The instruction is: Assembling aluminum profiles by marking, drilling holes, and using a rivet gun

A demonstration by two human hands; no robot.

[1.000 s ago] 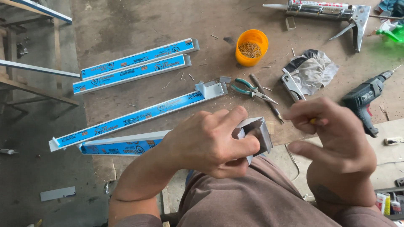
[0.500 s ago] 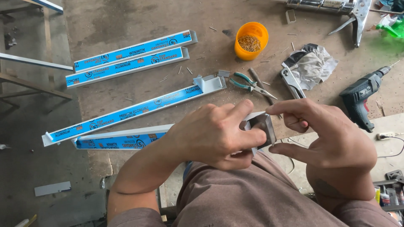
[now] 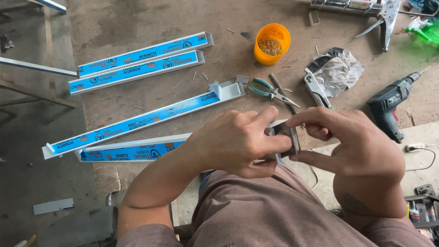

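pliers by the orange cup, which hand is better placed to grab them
Right. The right hand sits just below the pliers with only fingertips on the metal piece; the left hand grips the profile end.

This is a workshop for metal or aluminium fitting work. The bench [image 3: 137, 23] is a worn, stained brown board scattered with loose small nails or screws. Beyond the fingers [image 3: 270, 114] lie lengths of aluminium profile [image 3: 141, 55] wrapped in blue protective film, an orange cup [image 3: 272, 44] filled with small fasteners, and green-handled pliers [image 3: 270, 91]. To the right of the fingers sit a cordless drill [image 3: 391, 103], a crumpled grey rag [image 3: 338, 68] and a second hand tool [image 3: 315, 89]; farther off, at the top edge, lies a caulking gun [image 3: 361, 7]. To the left, bare concrete floor [image 3: 27, 183] and rough wooden framing [image 3: 45, 41] show.
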